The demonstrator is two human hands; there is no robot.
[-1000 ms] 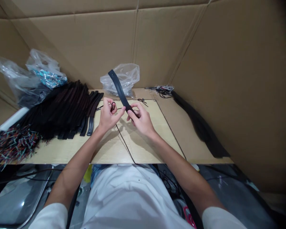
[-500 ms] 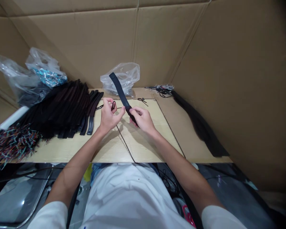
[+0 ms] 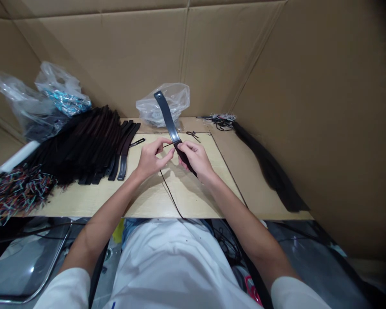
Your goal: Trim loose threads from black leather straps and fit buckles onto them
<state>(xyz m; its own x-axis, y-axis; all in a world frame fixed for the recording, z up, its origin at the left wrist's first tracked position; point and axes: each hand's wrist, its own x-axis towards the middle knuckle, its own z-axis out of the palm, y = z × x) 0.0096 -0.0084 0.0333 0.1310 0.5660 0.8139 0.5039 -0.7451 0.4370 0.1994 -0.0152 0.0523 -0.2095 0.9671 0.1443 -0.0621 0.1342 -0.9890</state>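
My right hand [image 3: 196, 161] grips the dark lower part of a curved black strip [image 3: 167, 118], thumb on top. The strip tilts up and away, its smooth upper end free with a small hole near the tip. Close on its left, my left hand [image 3: 151, 159] has its fingers closed around a thin black cord [image 3: 170, 191]. A short length of the cord runs from these fingers to the strip, just above my right thumb. Another length hangs down across the wooden board [image 3: 148, 201] and over the table's front edge.
A large pile of similar dark strips [image 3: 83, 146] lies left, with colourful loose threads [image 3: 19, 189] at its front. Clear plastic bags [image 3: 62, 92] stand behind it. A small dark slotted item [image 3: 137, 142] and a knotted cord piece [image 3: 193, 135] lie on the board. Long black material [image 3: 266, 167] lies right.
My left hand has moved right, close to the strip, and the cord loop at its fingers has gone. The strip has shifted slightly right and turned a little.
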